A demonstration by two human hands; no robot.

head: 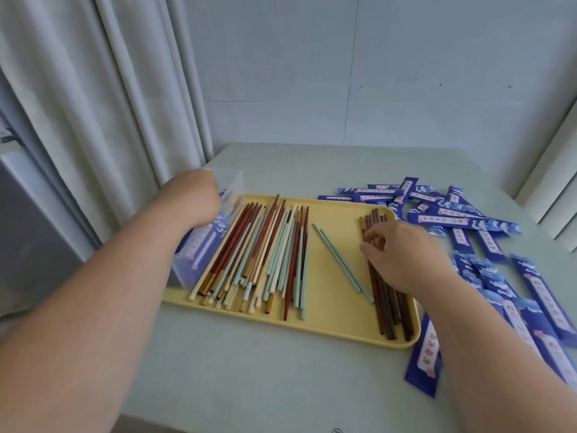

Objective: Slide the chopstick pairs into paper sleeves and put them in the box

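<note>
Pale table (281, 379), tray (331, 310) back from edge, right hand (406, 257) pinching dark chopsticks (387, 314)

Bare bench (249, 379) is left before the tray (331, 307); passage rightward is blocked by scattered sleeves (462, 220), leftward by the box (193, 254).

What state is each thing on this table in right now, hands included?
Left hand: at the box, grip blurred.
Right hand: fingers curled on brown chopsticks.
Box: open-topped, partly filled.
Tray: lying flat, loaded.
Mixed chopsticks: loose heap, unsleeved.
Mint pair: lying apart mid-tray, unsleeved.
Brown chopsticks: bunched, unsleeved.
Loose sleeves: scattered flat beside tray.
</note>
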